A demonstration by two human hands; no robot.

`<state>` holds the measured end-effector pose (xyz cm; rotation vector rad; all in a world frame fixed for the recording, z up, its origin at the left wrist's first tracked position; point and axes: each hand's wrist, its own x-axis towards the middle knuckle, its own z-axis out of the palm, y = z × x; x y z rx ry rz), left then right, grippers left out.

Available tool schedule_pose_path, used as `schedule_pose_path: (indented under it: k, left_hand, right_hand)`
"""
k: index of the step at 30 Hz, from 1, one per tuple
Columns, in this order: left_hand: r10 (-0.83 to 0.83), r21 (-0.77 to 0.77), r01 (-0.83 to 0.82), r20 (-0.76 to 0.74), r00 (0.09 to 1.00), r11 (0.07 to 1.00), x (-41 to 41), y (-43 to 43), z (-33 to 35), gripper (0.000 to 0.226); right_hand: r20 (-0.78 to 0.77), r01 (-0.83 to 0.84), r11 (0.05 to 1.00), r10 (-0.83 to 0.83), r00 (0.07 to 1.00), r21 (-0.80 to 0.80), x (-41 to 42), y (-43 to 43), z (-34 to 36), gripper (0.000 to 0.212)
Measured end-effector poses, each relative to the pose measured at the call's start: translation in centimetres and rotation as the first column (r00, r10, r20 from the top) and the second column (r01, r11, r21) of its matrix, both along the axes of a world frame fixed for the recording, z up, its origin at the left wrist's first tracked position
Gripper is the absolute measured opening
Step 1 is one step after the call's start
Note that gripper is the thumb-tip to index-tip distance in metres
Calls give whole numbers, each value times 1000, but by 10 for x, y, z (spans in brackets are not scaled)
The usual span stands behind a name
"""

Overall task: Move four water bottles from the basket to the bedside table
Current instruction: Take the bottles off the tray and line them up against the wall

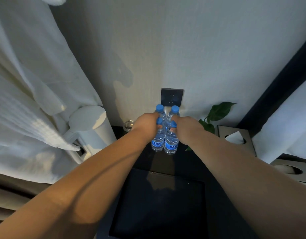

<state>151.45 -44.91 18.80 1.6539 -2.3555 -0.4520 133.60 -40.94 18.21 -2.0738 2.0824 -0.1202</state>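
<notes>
Left hand [147, 124] fingers clamp the necks of the left pair of water bottles [157, 140], right hand [186, 128] fingers clamp the right pair of water bottles [171, 144], all low over the dark tabletop [188, 161]; they look full, heavy and slick, so gripping under the caps seems safest.

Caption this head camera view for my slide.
Left hand and right hand grip four clear blue-capped water bottles at dark bedside table.

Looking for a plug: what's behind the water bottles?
A dark wall socket on the pale wall. The bottles, left hand and right hand cover the wall below it.
</notes>
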Motion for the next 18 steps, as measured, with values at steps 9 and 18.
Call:
schedule_pose_path:
  k: [9, 18]
  left_hand:
    - [9, 15, -10, 25, 1000, 1000, -4, 3, 4, 27]
    - [30, 15, -31, 52, 998, 999, -8, 6, 5, 24]
  right_hand:
    - [-29, -12, 1000, 12, 1000, 12, 4, -1, 6, 39]
    - [-49, 57, 998, -58, 997, -19, 5, -7, 5, 37]
